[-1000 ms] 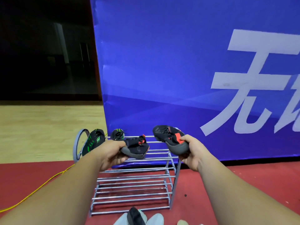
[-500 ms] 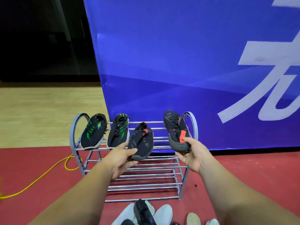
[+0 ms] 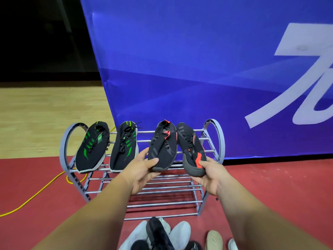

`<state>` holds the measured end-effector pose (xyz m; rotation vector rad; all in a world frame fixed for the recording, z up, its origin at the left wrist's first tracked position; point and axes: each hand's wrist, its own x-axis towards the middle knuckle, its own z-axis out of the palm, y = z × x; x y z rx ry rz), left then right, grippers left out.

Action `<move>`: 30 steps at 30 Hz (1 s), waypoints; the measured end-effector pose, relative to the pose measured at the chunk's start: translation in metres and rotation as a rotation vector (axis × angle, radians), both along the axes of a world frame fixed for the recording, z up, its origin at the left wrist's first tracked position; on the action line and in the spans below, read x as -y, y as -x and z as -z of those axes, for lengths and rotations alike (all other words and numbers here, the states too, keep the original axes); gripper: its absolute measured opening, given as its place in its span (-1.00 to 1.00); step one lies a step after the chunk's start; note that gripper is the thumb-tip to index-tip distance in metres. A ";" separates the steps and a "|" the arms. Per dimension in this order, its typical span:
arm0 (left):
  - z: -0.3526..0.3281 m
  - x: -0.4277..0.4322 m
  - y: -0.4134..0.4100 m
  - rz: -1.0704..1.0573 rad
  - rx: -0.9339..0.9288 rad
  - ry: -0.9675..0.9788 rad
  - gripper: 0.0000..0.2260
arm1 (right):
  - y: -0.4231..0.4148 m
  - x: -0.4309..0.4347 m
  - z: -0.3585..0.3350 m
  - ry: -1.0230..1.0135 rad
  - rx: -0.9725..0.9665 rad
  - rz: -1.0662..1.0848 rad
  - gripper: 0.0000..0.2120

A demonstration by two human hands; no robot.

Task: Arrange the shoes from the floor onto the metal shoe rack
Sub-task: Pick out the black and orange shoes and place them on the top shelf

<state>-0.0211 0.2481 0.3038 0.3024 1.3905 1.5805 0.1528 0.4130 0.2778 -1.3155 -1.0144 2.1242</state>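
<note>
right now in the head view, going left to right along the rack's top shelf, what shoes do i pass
far-left green-striped shoe → second green-striped shoe → red-tabbed shoe in the left hand → red-patched shoe in the right hand

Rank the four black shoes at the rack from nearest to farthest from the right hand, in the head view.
1. Red-patch shoe, gripped by the right hand, rightmost.
2. Red-tab shoe, held by the left hand, next leftward.
3. Laced green-accent shoe, left of centre.
4. Green-striped shoe, far left.
</note>
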 end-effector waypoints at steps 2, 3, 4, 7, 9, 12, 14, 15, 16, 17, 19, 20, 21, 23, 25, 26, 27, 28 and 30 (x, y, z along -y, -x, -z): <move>0.008 -0.008 -0.004 -0.016 0.011 -0.002 -0.55 | 0.002 0.000 0.002 0.001 -0.005 0.006 -0.75; 0.011 -0.012 -0.006 -0.027 0.029 -0.013 -0.54 | 0.002 0.000 0.003 0.003 -0.014 0.007 -0.74; 0.014 -0.017 -0.008 -0.044 0.056 -0.036 -0.53 | 0.002 0.000 0.003 0.004 -0.017 0.009 -0.74; 0.018 -0.029 -0.013 -0.097 0.139 -0.100 -0.54 | 0.001 0.001 0.005 0.016 -0.034 0.012 -0.73; 0.019 -0.034 -0.017 -0.106 0.137 -0.079 -0.60 | 0.000 0.003 0.004 0.022 -0.043 0.014 -0.75; 0.016 -0.039 -0.018 -0.022 -0.174 0.205 -0.67 | -0.002 0.005 0.005 0.015 -0.049 0.015 -0.74; 0.009 -0.044 -0.015 0.062 -0.495 0.373 -0.65 | -0.001 0.005 0.007 0.013 -0.049 0.027 -0.74; 0.004 -0.047 -0.013 0.099 -0.648 0.440 -0.58 | -0.001 0.005 0.006 0.011 -0.051 0.030 -0.75; 0.001 -0.050 -0.010 0.140 -0.804 0.510 -0.50 | -0.001 0.004 0.004 0.005 -0.048 0.030 -0.74; -0.003 -0.052 -0.009 0.181 -0.949 0.584 -0.41 | -0.001 0.003 0.002 -0.007 -0.040 0.027 -0.74; -0.003 -0.053 -0.006 0.239 -1.206 0.705 -0.28 | -0.001 -0.001 -0.002 -0.049 -0.038 0.006 -0.76; -0.002 -0.051 -0.004 0.279 -1.292 0.746 -0.23 | 0.000 -0.002 -0.005 -0.067 -0.050 0.003 -0.77; -0.001 -0.048 -0.003 0.333 -1.317 0.763 -0.17 | 0.000 -0.004 -0.007 -0.086 -0.073 0.002 -0.76; 0.007 -0.044 0.000 0.442 -1.198 0.710 -0.04 | 0.001 -0.009 -0.008 -0.130 -0.102 0.017 -0.68; 0.018 -0.039 0.001 0.484 -1.056 0.641 0.07 | -0.001 -0.009 -0.007 -0.240 -0.003 -0.035 -0.67; 0.024 -0.037 0.002 0.475 -1.031 0.615 0.09 | -0.002 -0.007 -0.007 -0.338 0.103 -0.090 -0.70; 0.029 -0.036 0.003 0.455 -1.023 0.597 0.11 | -0.002 -0.006 -0.005 -0.464 0.223 -0.131 -0.70; 0.033 -0.034 0.002 0.434 -1.035 0.583 0.11 | -0.004 -0.005 -0.003 -0.594 0.335 -0.153 -0.68; 0.037 -0.033 0.001 0.418 -1.097 0.588 0.10 | -0.006 -0.005 0.003 -0.709 0.417 -0.186 -0.65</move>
